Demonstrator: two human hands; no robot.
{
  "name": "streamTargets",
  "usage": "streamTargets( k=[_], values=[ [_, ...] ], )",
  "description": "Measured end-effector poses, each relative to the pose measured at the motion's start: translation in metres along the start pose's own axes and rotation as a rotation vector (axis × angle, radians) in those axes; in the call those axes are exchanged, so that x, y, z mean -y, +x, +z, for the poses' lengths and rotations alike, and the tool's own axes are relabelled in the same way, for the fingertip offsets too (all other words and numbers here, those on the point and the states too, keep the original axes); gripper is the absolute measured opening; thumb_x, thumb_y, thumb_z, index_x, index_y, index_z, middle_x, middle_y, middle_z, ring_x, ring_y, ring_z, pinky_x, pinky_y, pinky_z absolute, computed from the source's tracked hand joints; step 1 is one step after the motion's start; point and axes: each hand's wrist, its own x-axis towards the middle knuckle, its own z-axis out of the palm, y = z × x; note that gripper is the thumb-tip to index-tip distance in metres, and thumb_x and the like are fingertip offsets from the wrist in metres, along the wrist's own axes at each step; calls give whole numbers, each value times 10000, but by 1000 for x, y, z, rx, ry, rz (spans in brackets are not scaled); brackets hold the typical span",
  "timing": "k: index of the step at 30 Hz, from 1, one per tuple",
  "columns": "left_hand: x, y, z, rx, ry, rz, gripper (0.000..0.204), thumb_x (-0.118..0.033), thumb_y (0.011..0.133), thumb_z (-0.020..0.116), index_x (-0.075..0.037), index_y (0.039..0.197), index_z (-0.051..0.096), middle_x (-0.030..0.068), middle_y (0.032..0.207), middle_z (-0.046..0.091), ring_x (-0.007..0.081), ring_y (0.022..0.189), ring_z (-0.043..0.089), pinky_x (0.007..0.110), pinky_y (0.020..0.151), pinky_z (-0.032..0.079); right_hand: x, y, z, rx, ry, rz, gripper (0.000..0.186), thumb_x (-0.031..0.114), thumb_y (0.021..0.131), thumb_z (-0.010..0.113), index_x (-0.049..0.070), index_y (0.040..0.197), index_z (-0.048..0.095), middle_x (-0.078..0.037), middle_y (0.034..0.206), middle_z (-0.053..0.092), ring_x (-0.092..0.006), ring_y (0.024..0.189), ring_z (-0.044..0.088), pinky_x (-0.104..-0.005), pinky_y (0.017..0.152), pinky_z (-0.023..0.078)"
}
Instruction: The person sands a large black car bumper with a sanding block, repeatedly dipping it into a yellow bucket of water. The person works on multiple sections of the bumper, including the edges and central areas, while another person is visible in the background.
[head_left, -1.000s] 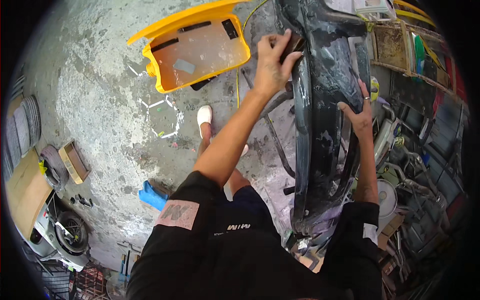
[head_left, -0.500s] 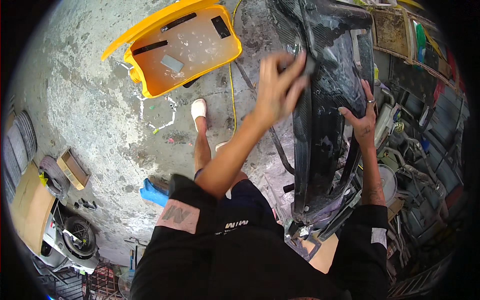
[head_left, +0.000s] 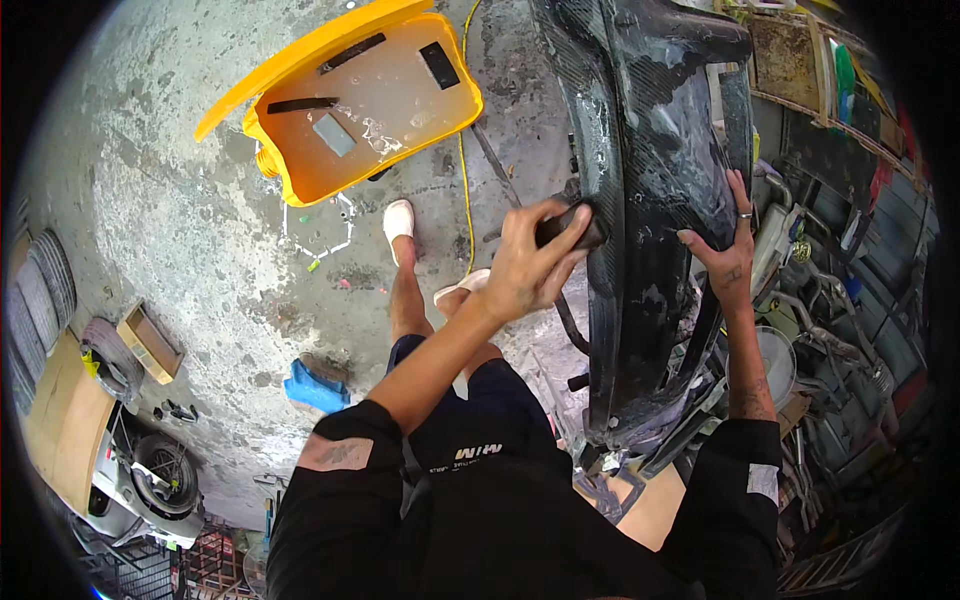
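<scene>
A black carbon-fibre-patterned car bumper (head_left: pixel 640 200) stands in front of me to the right, wet and smeared with pale residue. My left hand (head_left: pixel 528 262) grips a small black sanding block (head_left: pixel 572 228), its fingers bent around it at the bumper's left edge. On the bumper's right side, my right hand (head_left: pixel 728 250) holds the edge with the thumb spread toward me and the fingers along the far side; part of the fingers is hidden. Ahead to the left, a yellow tub (head_left: pixel 375 172) holds cloudy water, a grey block (head_left: pixel 334 135) and several black strips.
A yellow cable (head_left: pixel 466 190) runs along the concrete floor beside the tub. Blue material (head_left: pixel 316 388) lies left of my legs. Metal pipes and scrap parts (head_left: pixel 820 330) crowd the right side. Tyres (head_left: pixel 45 290) and a wooden tray (head_left: pixel 150 343) are at the far left.
My left hand has moved down and slightly left along the bumper, and the black block now shows clearly in it. My right hand keeps its place on the bumper.
</scene>
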Motion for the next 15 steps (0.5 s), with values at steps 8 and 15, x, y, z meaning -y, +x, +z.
streamTargets(
  k=[8, 15],
  values=[
    [15, 65, 5, -189, -2, 80, 641, -96, 836, 827, -124, 1450, 646, 178, 1204, 598, 348, 1074, 568, 436, 947, 477, 3, 6, 5, 21, 45, 40, 1014, 291, 731, 939, 123, 1595, 435, -203, 1666, 392, -345, 1497, 446, -455, 1245, 339],
    [22, 87, -9, -123, 26, 146, 619, -94, 835, 815, -123, 1433, 658, 184, 1183, 601, 358, 1076, 565, 449, 939, 485, 3, 2, 13, 4, 60, 35, 1000, 288, 743, 939, 123, 1593, 438, -207, 1668, 390, -338, 1506, 433, -443, 1252, 317]
  ],
)
